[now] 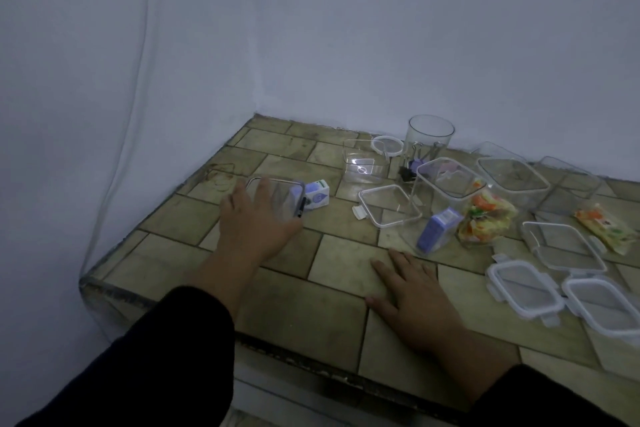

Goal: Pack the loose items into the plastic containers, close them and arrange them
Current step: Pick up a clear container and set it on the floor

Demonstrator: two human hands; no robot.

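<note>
My left hand (pixel 254 218) reaches out toward eleven o'clock, its fingers (pixel 266 189) wrapped over a clear square container (pixel 280 198) that lies tipped on the tiled tabletop (pixel 301 308). Touching that container at its three o'clock side is a small white and purple carton (pixel 317 196). My right hand (pixel 412 291) lies flat on the tiles at about one o'clock from my body, fingers (pixel 384 272) spread, holding nothing. Further off at one o'clock a square lid (pixel 389 206) rests beside an open container (pixel 445 184), with a purple box (pixel 438 229) and a colourful snack packet (pixel 485 218) leaning against it. Behind them stands a round clear jar (pixel 431 137) with binder clips (pixel 414 163) at its foot. At three o'clock two white-rimmed lids (pixel 526 289) lie side by side, and a second snack packet (pixel 606 227) lies beyond them. It is too dim to tell what the far containers hold.
</note>
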